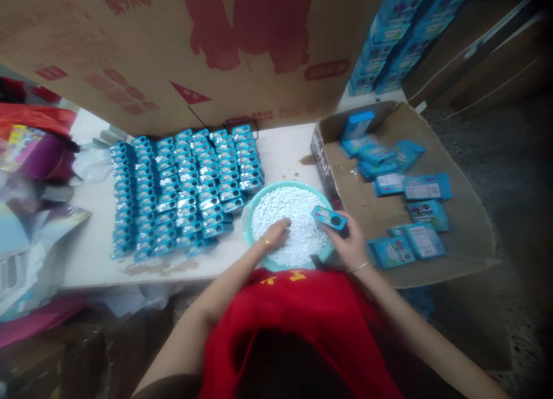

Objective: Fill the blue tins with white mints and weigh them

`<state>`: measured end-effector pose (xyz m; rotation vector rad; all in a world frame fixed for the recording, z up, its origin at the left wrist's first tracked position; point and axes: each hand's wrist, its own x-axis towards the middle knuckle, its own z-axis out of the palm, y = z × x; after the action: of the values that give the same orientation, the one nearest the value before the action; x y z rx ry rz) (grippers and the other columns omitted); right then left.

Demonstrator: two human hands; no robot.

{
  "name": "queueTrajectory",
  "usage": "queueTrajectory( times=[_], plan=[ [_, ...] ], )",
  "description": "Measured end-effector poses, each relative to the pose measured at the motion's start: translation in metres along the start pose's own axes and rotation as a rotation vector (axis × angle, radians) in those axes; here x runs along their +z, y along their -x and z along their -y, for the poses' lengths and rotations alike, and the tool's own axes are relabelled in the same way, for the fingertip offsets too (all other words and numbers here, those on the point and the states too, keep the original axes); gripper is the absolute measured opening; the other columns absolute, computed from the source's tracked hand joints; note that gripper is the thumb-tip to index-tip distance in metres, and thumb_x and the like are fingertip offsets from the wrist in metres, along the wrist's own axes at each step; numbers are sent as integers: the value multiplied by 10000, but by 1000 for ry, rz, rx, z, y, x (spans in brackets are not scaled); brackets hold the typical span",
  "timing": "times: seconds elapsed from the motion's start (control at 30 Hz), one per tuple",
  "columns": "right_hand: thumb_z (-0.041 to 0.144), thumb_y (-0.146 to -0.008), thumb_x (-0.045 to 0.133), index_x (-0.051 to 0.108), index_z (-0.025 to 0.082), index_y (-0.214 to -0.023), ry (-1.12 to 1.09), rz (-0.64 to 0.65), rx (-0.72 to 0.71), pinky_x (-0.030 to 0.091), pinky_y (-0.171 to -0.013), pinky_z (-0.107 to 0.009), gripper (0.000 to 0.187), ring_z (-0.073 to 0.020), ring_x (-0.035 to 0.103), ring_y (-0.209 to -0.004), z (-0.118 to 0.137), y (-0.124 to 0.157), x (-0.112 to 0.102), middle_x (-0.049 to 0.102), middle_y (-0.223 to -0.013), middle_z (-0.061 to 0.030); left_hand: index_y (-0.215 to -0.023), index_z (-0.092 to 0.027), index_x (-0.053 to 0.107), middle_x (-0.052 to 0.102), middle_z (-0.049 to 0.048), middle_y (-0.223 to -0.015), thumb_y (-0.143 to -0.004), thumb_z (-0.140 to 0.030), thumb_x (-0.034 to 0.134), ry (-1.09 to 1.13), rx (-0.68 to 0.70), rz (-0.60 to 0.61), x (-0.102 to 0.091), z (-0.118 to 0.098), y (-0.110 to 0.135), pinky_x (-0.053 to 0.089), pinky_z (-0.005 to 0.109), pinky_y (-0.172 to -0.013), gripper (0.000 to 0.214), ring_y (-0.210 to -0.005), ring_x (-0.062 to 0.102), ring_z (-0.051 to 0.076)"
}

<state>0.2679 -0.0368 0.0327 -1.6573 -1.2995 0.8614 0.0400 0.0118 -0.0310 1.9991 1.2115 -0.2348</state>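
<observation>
A light-green basin [247,226] full of small white pellets [298,215] is in front of me at the table's edge. My left hand [276,233] reaches into the pellets, its fingers curled and their tips partly buried among them. Over the basin's right side, my right hand [351,240] grips a small blue box [329,217] with a dark round spot on its face. The box is tilted, and its lower end is near the pellets. To the left of the basin, many similar blue boxes [188,192] lie in close rows on the white table.
A shallow open carton [464,255] at the right holds several loose blue packets [425,187]. Behind the table stands a large cardboard box [151,59] with red print. Stacked blue packs [391,42] rise at the back right. Plastic bags [34,226] crowd the left.
</observation>
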Motion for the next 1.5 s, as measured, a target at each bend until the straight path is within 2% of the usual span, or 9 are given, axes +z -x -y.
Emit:
queueTrajectory(
  times=[0.13,0.27,0.6,0.9,1.07,1.17,1.3,1.4,1.5],
  plan=[
    [352,-780,673,543,216,-1152,12,-19,12,450,-925,-420,416,-244,582,-1021,1,1,-3,614,-1100,-82,-1112,-138,496,592,92,-1027,-876,-239,449,104,56,-29,-17,7,20,456,324,-853,261,-912,567,191],
    [346,-801,638,543,219,-1151,56,-19,-60,458,-914,-420,385,-246,574,-1019,0,0,-2,606,-1087,-85,-1090,-151,500,588,79,-972,-897,-298,441,183,151,-86,-53,5,49,458,317,-798,250,-832,558,175],
    [80,-722,475,535,177,-1184,277,193,-346,432,-950,-462,476,-276,516,-1069,5,-3,26,587,-1110,-115,-1086,-163,491,590,92,-1018,-909,-245,418,-76,256,-62,-143,-43,86,466,315,-790,208,-879,571,179],
    [67,-711,483,532,202,-1201,254,248,-379,456,-913,-458,511,-283,521,-1035,6,1,40,589,-1092,-105,-1042,-128,508,594,98,-875,-912,-131,352,-539,41,72,-169,-121,83,458,294,-644,203,-767,599,194],
    [80,-730,486,518,217,-1213,218,248,-376,455,-921,-466,503,-280,519,-1051,5,2,41,587,-1100,-95,-1101,-122,512,578,124,-983,-908,-93,328,-616,65,81,-170,-146,84,465,293,-605,268,-756,607,193],
    [99,-753,492,528,202,-1195,198,231,-360,453,-929,-462,456,-278,524,-1055,4,2,38,589,-1102,-105,-1058,-143,528,584,97,-957,-910,-128,349,-567,67,39,-173,-132,89,473,293,-628,233,-787,601,196],
    [163,-796,524,540,196,-1164,145,156,-299,460,-921,-444,370,-269,540,-1053,-1,0,24,594,-1100,-110,-1057,-161,533,588,86,-995,-901,-200,401,-417,-31,-18,-158,-67,92,479,286,-712,208,-828,596,180],
    [249,-821,565,535,205,-1161,102,95,-238,459,-924,-445,343,-266,549,-1060,-5,-1,12,589,-1099,-106,-969,-143,559,597,112,-985,-872,-162,418,-356,-158,127,-118,-13,84,476,308,-735,172,-843,597,203],
    [314,-824,598,535,211,-1155,78,77,-169,463,-916,-439,352,-259,563,-1045,-6,-2,5,591,-1093,-100,-973,-137,544,588,126,-1027,-875,-166,418,-222,-157,172,-66,11,64,466,336,-796,163,-905,589,224]
  ],
)
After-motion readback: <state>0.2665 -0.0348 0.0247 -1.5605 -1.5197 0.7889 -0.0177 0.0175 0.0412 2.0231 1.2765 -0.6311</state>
